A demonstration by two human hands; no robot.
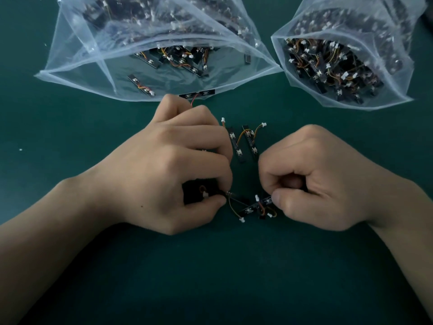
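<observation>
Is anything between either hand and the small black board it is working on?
Nothing visible: the left hand pinches one black board and the right hand pinches a second board. Two loose boards lie farther up the table, not in between.

The narrow black circuit strip (241,198) in my left grip (173,170) and the second black strip (254,207) in my right grip (323,179) look matt and hard. Their thin orange-yellow wires (230,208) are smooth-coated, and the small white plugs (242,220) are shiny plastic. The dark green counter (70,141) is matt. The clear plastic bag on the left (77,55) and the clear plastic bag on the right (398,73) are glossy, creased film.
</observation>
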